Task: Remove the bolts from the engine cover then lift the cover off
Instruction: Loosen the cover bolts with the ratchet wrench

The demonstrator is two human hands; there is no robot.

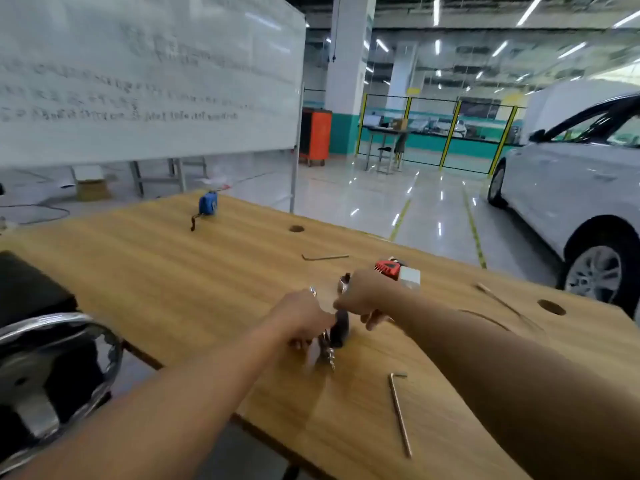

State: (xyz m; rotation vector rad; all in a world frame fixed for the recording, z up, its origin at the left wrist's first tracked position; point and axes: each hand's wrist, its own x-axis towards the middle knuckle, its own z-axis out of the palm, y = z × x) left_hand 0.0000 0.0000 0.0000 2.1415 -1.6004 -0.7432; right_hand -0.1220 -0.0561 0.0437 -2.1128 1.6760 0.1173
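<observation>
left grip (304, 322) curled round small part (341, 329) (blurred) | right grip (369, 299) pinching it | on table (173, 271)

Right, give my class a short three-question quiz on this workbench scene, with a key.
1. True or false: the tape measure lies on the table.
2. What stands to the right of the table? A. a car B. a forklift C. a motorbike
3. The left hand and right hand grip a small part. Which is nearer the red holder?
Key: 1 true; 2 A; 3 right hand.
</observation>
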